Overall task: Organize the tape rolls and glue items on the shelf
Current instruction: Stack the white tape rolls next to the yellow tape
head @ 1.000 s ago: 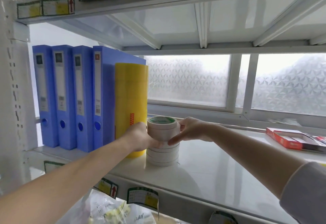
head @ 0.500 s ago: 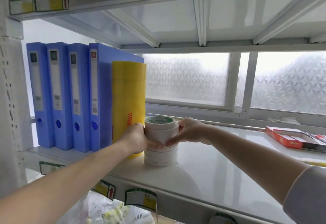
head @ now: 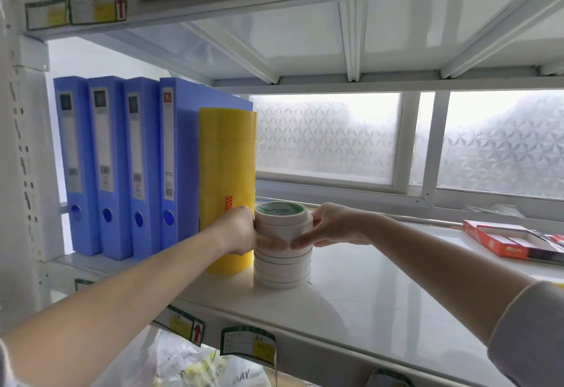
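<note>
Two hands [head: 241,229] [head: 334,225] around white tape stack [head: 282,252]

The stack of tape rolls [head: 283,257] under my hands is cream-white, with thin dark lines between the rolls and a green-and-white ring on the top one. Just beside it the tall stack of wide tape [head: 227,185] is bright yellow, with a small orange-red printed strip low on its side. The four binders [head: 122,167] are a blue leaning to violet, each with a pale spine label and a darker blue round hole. The shelf [head: 381,304] is glossy white. The window [head: 329,139] behind has frosted glass with a pinwheel pattern. The open box [head: 500,241] to my right is red-orange. The shelf-edge labels [head: 96,5] are green-bordered, yellow and white, with red arrows.
</note>
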Demonstrator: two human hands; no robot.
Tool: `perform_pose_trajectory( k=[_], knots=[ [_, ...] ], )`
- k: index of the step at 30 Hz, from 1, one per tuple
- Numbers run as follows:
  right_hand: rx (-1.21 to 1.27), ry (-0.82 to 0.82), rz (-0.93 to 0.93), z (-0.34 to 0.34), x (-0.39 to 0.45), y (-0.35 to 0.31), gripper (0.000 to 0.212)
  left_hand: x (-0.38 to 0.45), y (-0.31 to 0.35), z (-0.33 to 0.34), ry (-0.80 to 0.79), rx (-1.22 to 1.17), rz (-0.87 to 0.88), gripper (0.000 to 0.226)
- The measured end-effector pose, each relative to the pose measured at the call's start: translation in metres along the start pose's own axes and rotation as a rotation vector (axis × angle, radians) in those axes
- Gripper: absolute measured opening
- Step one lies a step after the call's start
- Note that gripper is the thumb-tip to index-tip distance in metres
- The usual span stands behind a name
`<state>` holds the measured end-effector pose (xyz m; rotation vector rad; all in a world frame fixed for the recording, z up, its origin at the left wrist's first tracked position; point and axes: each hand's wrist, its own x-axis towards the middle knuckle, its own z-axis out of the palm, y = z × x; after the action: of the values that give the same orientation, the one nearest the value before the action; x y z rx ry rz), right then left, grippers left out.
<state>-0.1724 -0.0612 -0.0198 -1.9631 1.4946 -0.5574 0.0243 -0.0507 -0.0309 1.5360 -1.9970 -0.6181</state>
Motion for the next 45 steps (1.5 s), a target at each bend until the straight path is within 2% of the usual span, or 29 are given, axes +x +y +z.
perform_pose_trajectory(
  k=[2, 5, 7, 11, 19, 21, 23, 24, 27, 29, 33, 45],
  knots=[
    [-0.005, -0.018, -0.027, -0.002, -0.001, -0.003, 0.049, 0.002, 0.003, -0.004, 0.001, -0.051, -0.009, 0.045],
    [-0.024, 0.005, -0.072, -0.008, -0.004, -0.010, 0.024, 0.007, 0.002, -0.005, 0.017, -0.008, -0.030, 0.041],
    [-0.068, 0.043, -0.089, -0.010, -0.005, -0.012, 0.027, 0.009, 0.001, -0.004, 0.022, 0.007, -0.036, 0.039],
    [-0.114, 0.053, -0.107, -0.010, -0.005, -0.012, 0.047, 0.007, 0.008, -0.003, 0.060, -0.021, -0.038, 0.045],
    [-0.126, 0.071, -0.117, -0.009, -0.005, -0.013, 0.043, 0.015, 0.009, -0.002, 0.099, 0.224, -0.104, 0.048],
    [-0.111, 0.076, -0.111, -0.010, -0.007, -0.014, 0.037, 0.015, 0.009, -0.003, 0.085, 0.216, -0.079, 0.055],
    [-0.090, 0.061, -0.096, -0.009, -0.008, -0.012, 0.029, 0.014, 0.008, -0.004, 0.091, 0.231, -0.060, 0.050],
    [-0.085, 0.040, -0.077, -0.008, -0.007, -0.010, 0.030, 0.013, 0.007, -0.004, 0.090, 0.214, -0.049, 0.048],
    [-0.103, -0.024, -0.011, 0.004, -0.004, 0.003, 0.052, 0.012, -0.002, -0.003, 0.026, 0.141, -0.041, 0.041],
    [-0.123, -0.023, 0.013, 0.017, -0.003, 0.012, 0.059, 0.009, -0.012, 0.004, -0.040, 0.131, -0.054, 0.046],
    [-0.109, 0.032, 0.010, 0.033, -0.004, 0.019, 0.058, 0.003, -0.030, 0.022, -0.005, 0.003, 0.011, 0.069],
    [-0.184, 0.071, -0.004, 0.034, -0.003, 0.019, 0.057, 0.000, -0.041, 0.031, 0.072, -0.017, 0.083, 0.074]
  ],
)
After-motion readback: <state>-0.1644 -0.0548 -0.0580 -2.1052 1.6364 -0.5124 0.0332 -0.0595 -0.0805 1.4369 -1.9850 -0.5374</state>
